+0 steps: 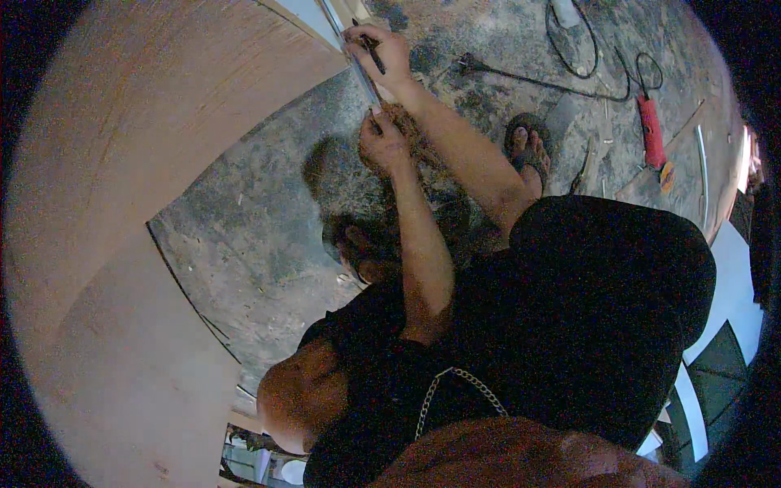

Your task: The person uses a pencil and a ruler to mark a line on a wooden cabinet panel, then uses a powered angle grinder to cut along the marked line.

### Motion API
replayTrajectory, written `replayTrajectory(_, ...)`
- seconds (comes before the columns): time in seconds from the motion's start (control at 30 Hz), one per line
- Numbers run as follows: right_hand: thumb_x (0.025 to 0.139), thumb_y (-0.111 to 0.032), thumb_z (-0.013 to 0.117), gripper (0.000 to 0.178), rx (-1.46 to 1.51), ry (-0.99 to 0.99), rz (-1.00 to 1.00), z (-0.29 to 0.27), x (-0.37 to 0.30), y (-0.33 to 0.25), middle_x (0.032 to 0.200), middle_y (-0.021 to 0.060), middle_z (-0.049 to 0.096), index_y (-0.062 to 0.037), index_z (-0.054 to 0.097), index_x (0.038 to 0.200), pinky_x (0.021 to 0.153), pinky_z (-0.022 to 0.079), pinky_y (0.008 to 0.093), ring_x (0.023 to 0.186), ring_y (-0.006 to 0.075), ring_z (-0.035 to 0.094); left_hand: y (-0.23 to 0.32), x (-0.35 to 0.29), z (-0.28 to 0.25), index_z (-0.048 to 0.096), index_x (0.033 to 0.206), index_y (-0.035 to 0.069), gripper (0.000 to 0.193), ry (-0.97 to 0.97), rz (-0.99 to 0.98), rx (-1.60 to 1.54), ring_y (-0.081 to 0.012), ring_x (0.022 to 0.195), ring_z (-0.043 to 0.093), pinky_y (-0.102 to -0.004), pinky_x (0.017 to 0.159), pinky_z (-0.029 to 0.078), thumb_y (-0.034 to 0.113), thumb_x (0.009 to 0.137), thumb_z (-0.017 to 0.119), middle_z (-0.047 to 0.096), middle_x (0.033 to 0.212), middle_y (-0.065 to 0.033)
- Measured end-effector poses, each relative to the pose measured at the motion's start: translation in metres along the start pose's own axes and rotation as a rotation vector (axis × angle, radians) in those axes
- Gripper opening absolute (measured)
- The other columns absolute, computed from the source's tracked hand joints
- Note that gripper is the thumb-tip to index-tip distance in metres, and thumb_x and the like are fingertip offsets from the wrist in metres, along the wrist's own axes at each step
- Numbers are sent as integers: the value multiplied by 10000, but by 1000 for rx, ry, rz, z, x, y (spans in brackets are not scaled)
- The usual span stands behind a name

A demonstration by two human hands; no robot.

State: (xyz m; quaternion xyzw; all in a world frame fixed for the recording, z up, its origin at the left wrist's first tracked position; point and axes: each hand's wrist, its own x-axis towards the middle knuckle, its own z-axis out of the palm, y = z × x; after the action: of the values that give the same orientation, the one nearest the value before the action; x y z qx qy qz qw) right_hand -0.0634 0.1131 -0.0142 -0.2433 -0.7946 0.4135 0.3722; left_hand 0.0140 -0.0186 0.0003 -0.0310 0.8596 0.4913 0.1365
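A long, thin silvery strip, looking like metal, runs from the top edge down toward me. Its near end sits in my left hand, fingers closed around it. Farther along, my right hand is closed on a slim black pen-like tool, and its fingertips rest at the strip. The tool's exact kind is unclear. Beyond the strip's far part, a pale sheet edge shows at the top.
A large wooden panel fills the left side. On the stained concrete floor lie a red corded power tool, a black cable and a thin pale rod. My sandalled foot is right of my forearms.
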Motion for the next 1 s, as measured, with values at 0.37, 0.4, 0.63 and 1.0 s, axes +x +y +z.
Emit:
replayTrajectory(0.37,778,-186,727,247,-16,-58,86,4,4,-14,891,73,710,-122,701,1016,711,530,319,796,229,692,-18,5,5,667,914,-10,335,5,62,-179,-268,719,631,-379,703,488,309,953,571,697,818,-123)
replayTrajectory(0.4,779,-187,727,246,-34,-39,78,-5,-1,0,891,75,710,-124,702,1015,710,530,322,797,231,692,-5,-5,8,667,912,-9,337,-18,43,-148,-261,724,632,-377,708,487,310,955,566,697,819,-122)
replayTrajectory(0.63,801,-194,708,226,13,-69,57,4,8,-20,895,86,710,-125,701,1016,712,533,330,804,237,695,-11,6,2,672,920,-4,346,9,33,-314,-229,725,629,-369,706,484,315,958,544,695,807,-105)
replayTrajectory(1.0,812,-196,697,202,-43,-71,21,-1,6,-11,901,89,708,-109,706,994,692,531,324,766,242,687,-7,-1,7,682,985,-38,386,44,3,-197,-262,777,660,-386,735,496,326,948,558,708,880,-169)
